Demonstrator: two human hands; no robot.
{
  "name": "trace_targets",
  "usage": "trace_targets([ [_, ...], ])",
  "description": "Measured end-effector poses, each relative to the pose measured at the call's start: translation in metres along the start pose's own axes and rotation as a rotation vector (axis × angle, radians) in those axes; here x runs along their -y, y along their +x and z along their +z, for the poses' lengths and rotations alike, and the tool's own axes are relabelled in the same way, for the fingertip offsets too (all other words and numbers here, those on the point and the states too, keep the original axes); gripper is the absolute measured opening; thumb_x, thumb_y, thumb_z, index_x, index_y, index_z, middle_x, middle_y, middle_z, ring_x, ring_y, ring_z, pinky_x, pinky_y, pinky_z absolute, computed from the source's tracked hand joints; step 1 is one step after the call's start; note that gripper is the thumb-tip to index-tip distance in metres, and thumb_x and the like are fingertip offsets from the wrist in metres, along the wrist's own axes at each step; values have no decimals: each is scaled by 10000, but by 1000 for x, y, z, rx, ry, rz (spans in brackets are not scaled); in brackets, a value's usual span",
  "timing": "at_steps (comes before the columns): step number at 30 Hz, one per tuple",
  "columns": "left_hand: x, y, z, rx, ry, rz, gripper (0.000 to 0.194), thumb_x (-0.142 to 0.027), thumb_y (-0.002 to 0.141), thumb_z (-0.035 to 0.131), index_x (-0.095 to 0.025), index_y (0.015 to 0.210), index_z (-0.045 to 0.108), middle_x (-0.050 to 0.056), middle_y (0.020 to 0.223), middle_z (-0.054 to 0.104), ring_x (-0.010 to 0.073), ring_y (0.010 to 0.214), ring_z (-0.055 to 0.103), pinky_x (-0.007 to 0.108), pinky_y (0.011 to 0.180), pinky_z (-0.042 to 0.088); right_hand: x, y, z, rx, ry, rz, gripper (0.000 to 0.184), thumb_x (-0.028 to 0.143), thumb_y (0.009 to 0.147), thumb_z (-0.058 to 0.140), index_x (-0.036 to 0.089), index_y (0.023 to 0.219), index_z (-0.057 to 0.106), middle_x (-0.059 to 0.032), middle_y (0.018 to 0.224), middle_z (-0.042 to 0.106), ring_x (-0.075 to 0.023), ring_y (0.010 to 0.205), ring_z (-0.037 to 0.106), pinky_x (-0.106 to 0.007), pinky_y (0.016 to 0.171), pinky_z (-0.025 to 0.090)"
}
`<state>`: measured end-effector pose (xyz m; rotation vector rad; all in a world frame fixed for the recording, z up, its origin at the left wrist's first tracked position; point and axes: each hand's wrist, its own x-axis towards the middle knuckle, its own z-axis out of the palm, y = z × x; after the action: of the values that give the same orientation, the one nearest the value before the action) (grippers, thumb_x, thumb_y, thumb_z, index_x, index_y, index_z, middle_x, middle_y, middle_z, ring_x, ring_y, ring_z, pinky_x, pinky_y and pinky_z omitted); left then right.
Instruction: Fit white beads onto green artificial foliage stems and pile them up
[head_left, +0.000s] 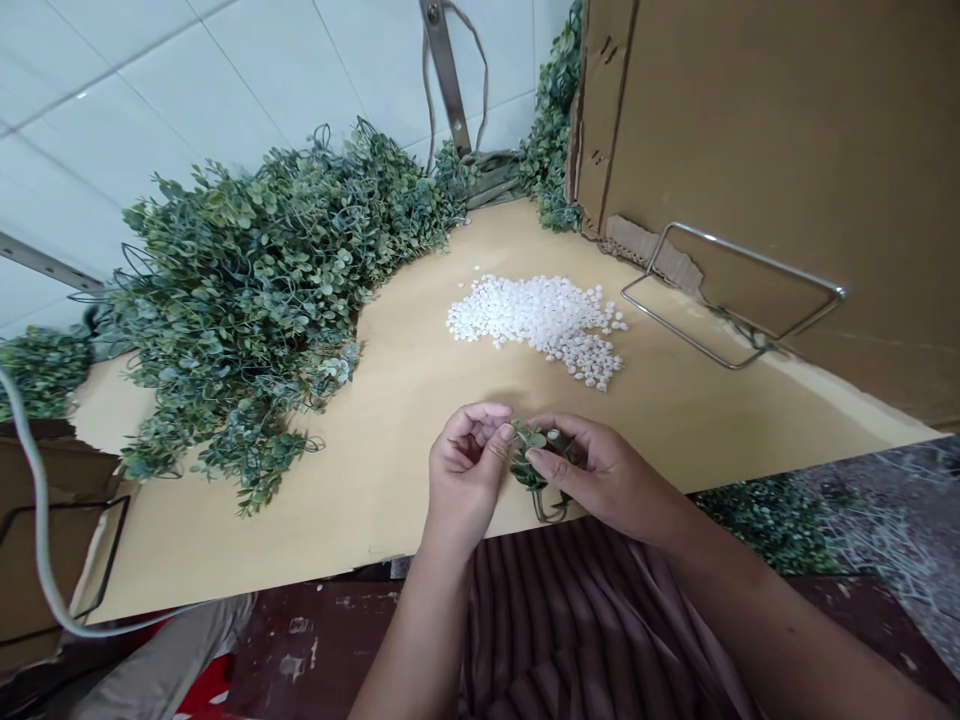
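Close to the front edge of the board, both hands meet around an artificial greenery sprig (527,470). My left hand (472,450) pinches the leafy tip between thumb and fingers. My right hand (589,465) is closed around the sprig's other side, its thumb across the leaves. One small white piece (554,435) shows by the right fingers. Dark green stems loop down below the hands. Beyond them a heap of small white plastic pieces (536,315) is spread on the board. Most of the sprig is hidden by the fingers.
A large pile of artificial greenery (262,270) covers the left of the tan board (397,400). A cardboard box (780,150) with a wire handle (757,262) stands at the right. A pale cable (41,530) hangs at far left. More greenery (772,520) lies below the board.
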<state>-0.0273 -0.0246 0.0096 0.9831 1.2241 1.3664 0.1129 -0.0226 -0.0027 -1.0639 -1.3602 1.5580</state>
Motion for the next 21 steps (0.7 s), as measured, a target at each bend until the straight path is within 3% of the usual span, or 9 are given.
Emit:
trace_targets([
  [3, 1, 0, 2, -20, 17, 22, 226, -289, 606, 803, -178, 737, 655, -32, 614, 596, 85, 581, 538, 191, 585, 460, 0, 0, 0, 19, 45, 36, 227, 364, 739, 612, 156, 823, 641, -14, 697, 615, -131, 638, 575, -234, 572, 474],
  [8, 5, -1, 3, -16, 26, 43, 207, -283, 616, 796, -174, 722, 655, -20, 639, 623, 85, 604, 564, 186, 606, 475, 1, 4, -5, -163, 60, 68, 187, 321, 649, 631, 156, 736, 641, 2, 622, 598, -110, 569, 533, -225, 541, 454],
  [14, 11, 1, 1, 9, 17, 65, 243, -342, 636, 783, -171, 750, 654, -26, 614, 615, 88, 578, 579, 192, 585, 490, 2, 7, -7, -299, 48, 24, 160, 313, 652, 614, 168, 718, 627, 8, 598, 580, -113, 547, 519, -228, 513, 446],
  [21, 12, 1, 7, 8, -16, 17, 265, -361, 621, 794, -167, 736, 656, -17, 647, 619, 80, 599, 559, 187, 603, 477, 2, 3, -5, -130, -49, -127, 136, 311, 742, 622, 182, 787, 630, -22, 741, 613, -141, 692, 577, -254, 626, 489],
])
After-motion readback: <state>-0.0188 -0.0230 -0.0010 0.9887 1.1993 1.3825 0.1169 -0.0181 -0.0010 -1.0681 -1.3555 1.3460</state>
